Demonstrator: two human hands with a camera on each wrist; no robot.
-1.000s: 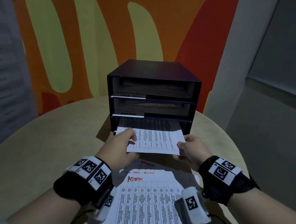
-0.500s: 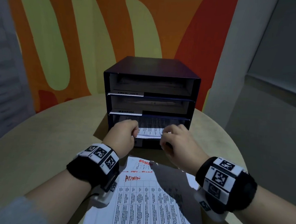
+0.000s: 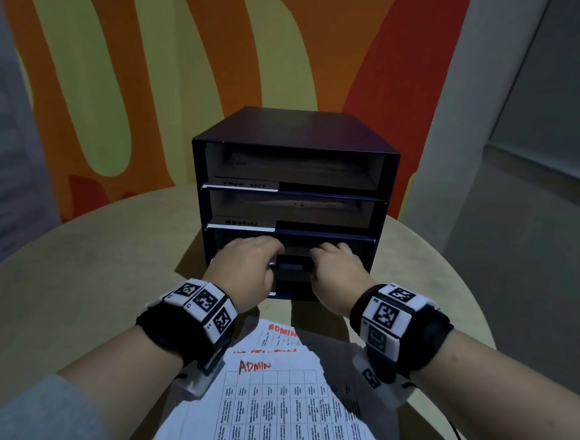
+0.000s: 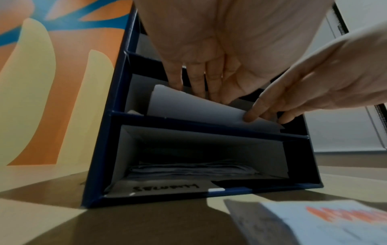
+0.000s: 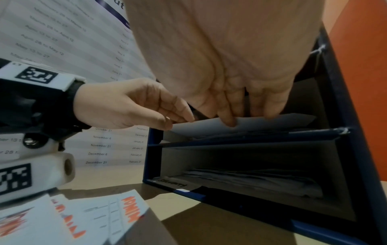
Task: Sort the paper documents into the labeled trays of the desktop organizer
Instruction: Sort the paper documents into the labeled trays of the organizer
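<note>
Both hands, L [image 3: 244, 268] & R [image 3: 338, 274], fingers straight, press a white sheet [image 4: 194, 107] into organizer [image 3: 298, 131] tray above the bottom one; ADMIN stack [image 3: 268, 407] lies near.

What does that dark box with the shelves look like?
The organizer is a dark blue box, cardboard-like, upright on the round table. Its stacked open trays carry white handwritten labels; the lowest holds papers. The left hand and right hand press a sheet into the tray above it.
</note>
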